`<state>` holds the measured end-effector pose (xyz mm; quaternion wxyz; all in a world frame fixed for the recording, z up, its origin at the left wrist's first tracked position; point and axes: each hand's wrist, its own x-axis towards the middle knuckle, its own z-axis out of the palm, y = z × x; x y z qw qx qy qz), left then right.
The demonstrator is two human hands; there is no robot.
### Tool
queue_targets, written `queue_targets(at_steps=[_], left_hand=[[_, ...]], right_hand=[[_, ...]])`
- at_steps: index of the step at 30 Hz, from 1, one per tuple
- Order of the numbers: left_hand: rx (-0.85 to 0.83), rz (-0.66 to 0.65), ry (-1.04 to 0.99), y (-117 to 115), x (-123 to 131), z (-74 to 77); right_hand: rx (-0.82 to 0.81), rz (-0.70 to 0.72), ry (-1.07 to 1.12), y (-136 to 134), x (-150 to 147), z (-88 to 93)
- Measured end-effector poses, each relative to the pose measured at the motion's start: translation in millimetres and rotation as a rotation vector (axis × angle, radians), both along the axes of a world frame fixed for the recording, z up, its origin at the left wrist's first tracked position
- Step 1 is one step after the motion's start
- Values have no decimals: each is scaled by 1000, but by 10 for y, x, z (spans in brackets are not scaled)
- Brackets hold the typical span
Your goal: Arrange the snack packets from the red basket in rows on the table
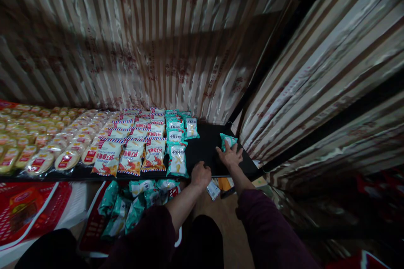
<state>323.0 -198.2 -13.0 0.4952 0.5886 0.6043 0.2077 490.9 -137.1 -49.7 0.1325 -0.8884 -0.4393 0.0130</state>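
On the black shelf (205, 147), my right hand (231, 157) lies palm down with its fingers spread. Its fingertips touch a teal snack bag (228, 139) that lies alone at the shelf's right end. Close to the front edge, my left hand (201, 175) is closed with curled fingers, and nothing shows in it. Left of it, teal and white snack bags (177, 157) stand in a row running back, with one more bag (191, 128) beside them at the rear. Red, white and blue snack bags (131, 155) fill several rows further left.
Round wrapped cakes (67, 159) cover the left of the shelf. Below the front edge, a red basket (91, 231) holds several teal bags (134, 212). Another red basket (52, 208) is to its left. Striped curtain (176, 50) hangs behind, and a dark post (265, 67) rises at the right.
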Motion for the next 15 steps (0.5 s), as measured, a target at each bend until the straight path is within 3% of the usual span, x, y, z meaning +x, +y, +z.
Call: queue_targets(at_steps=[3, 7, 15], left_hand=[[-12, 3, 8, 28, 28, -32], [-13, 7, -2, 55, 44, -48], [-10, 35, -59, 19, 48, -134]], right_hand=[[-55, 20, -32, -20, 89, -75], [45, 58, -184, -128, 77, -137], [158, 179, -192, -521, -319, -143]])
